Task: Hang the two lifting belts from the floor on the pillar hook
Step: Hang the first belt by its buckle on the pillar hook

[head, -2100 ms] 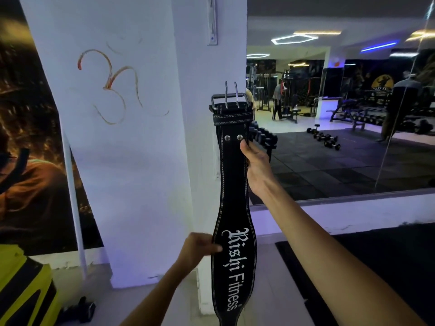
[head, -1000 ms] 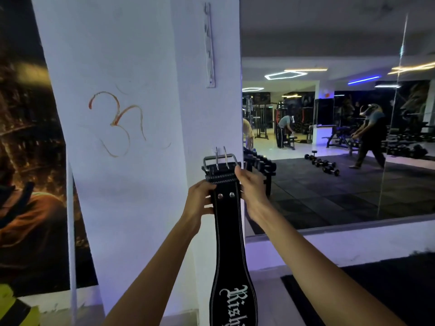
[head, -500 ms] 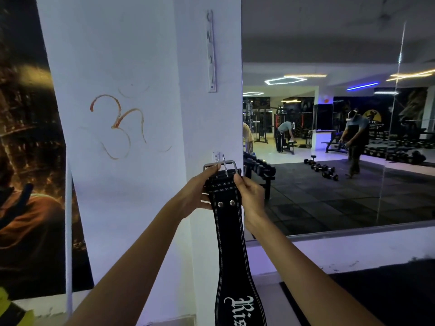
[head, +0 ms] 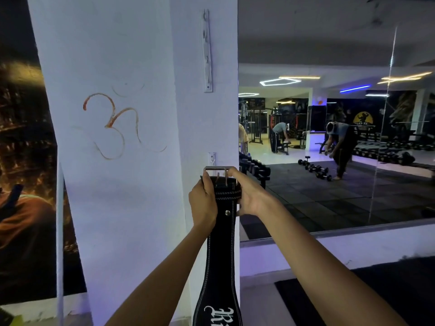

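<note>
A black leather lifting belt (head: 221, 243) with white stitching and white lettering hangs straight down in front of the white pillar (head: 146, 184). Its steel buckle (head: 217, 170) is at the top, just below a small white hook (head: 211, 157) on the pillar's right face. My left hand (head: 202, 201) grips the belt's left edge below the buckle. My right hand (head: 249, 196) grips the right edge, with fingers on the buckle. A second belt is not in sight.
A long white hook strip (head: 207, 50) is fixed higher on the pillar. A big wall mirror (head: 329, 137) at right reflects a dumbbell rack, dumbbells on the floor and people. A dark poster (head: 23, 161) covers the wall at left.
My left hand came up from the belt's lower part to the buckle end. Both hands then brought the buckle toward the small hook, and my view tilted up.
</note>
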